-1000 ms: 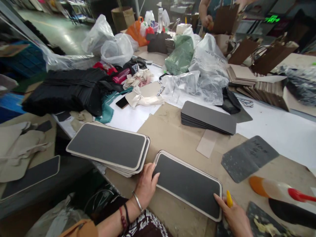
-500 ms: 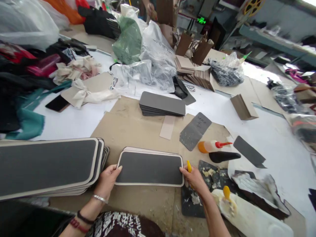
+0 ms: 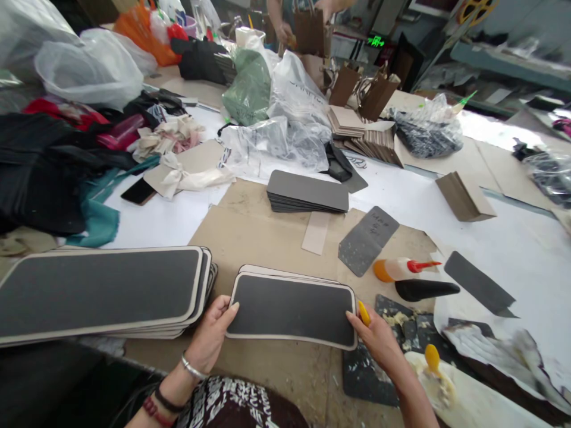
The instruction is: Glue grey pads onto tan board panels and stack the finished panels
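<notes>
- Stack (image 3: 102, 294) of long dark grey boards with cream borders lies at the far left on the table edge, just beside the left hand.
- Left hand (image 3: 212, 333), with a silver bangle (image 3: 191, 368) at the wrist, is closed on the left short end of a cream-edged dark grey panel (image 3: 292, 309), with the thumb on top at the corner.
- That panel lies crosswise right in front of the person. It rests on a few like pieces on a brown cardboard sheet (image 3: 250, 238).
- Behind it sits a pile of plain grey sheets (image 3: 307, 191). At the far end of the table another person's hand (image 3: 285, 35) is at a brown paper bag (image 3: 307, 30).
- Right hand (image 3: 379, 339) pinches the panel's right short end, with a small yellow tool (image 3: 363, 313) tucked between the fingers. I cannot tell what kind of tool it is.
- Near that hand lie a single grey sheet with scribbles (image 3: 368, 239) and an orange glue bottle with a red nozzle (image 3: 401, 268), tipped on its side. A black horn-shaped piece (image 3: 426, 289) lies just beside the bottle.
- A glue-smeared dark mat (image 3: 370, 374) lies under the right wrist. At the right a yellow-handled brush (image 3: 432, 359) rests on a white tub (image 3: 468, 398).
</notes>
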{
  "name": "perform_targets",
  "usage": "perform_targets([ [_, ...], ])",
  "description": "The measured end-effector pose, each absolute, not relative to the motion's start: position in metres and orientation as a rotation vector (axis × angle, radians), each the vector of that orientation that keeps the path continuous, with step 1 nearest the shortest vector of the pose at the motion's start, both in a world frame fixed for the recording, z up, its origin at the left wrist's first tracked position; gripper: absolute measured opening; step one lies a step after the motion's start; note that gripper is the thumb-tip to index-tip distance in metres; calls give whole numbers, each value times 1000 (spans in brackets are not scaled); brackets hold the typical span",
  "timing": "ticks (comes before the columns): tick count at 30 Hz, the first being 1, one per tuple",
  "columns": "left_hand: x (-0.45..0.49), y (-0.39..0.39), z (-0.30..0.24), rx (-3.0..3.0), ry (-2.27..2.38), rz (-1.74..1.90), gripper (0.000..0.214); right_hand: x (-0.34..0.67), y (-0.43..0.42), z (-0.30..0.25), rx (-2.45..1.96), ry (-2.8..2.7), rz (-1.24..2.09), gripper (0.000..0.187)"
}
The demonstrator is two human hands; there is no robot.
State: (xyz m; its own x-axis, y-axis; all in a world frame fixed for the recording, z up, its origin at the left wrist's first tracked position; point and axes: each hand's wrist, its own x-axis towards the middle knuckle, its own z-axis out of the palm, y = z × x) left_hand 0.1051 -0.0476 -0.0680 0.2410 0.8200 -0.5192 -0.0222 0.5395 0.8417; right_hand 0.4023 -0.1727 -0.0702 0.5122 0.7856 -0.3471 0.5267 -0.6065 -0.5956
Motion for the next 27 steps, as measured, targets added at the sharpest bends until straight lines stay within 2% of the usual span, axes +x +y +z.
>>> perform_targets([
  [11,102,-48,-21,503,1254,501,41,399,-182,-43,-2065,-797,1123,34],
  [17,112,-50,-8,685,1244,512,42,403,-185,-34,-2080,-699,1141,37],
  [22,116,-59,-12,969,1224,600,32,403,-195,-26,-2143,-641,1049,36],
  [27,113,-67,-13,1129,1289,606,37,401,-210,-31,-2243,-721,1001,36],
])
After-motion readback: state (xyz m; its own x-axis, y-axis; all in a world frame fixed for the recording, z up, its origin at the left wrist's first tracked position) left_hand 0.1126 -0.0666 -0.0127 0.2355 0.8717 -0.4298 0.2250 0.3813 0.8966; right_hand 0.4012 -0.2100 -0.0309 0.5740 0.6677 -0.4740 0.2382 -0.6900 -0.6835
